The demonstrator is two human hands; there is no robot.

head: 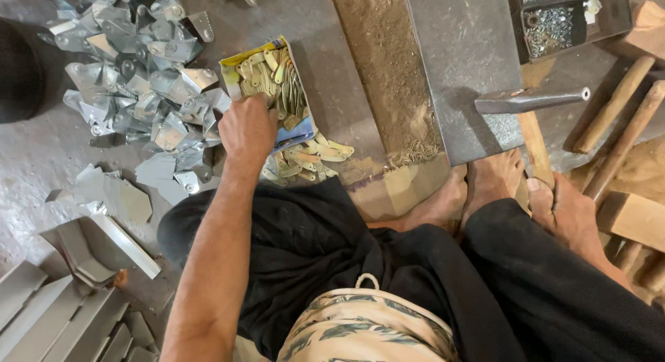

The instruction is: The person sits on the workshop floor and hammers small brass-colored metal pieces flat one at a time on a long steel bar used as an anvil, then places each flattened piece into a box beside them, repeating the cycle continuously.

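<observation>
Brass-coloured flat pieces (280, 81) fill a small open cardboard box (232, 67) lying on the floor in front of the seated person, within easy reach of the left hand (246, 130). That hand rests at the box's near edge with its back to the camera; its fingers curl down out of sight, so I cannot tell whether it has closed on a piece. More of the same pieces (312, 161) lie spilled just beside the box, near the knee. Grey sheet-metal brackets (138, 64) are heaped beyond the box to the left, another stock kept close by. To the right, the right hand (564, 213) is wrapped around the wooden handle of a hammer (530, 102), whose steel head rests on a thick steel plate (464, 57), seemingly parked there. A bare foot (492, 178) touches the plate's near edge, perhaps steadying it. A tray of small hardware (554, 19) sits beyond the plate.
</observation>
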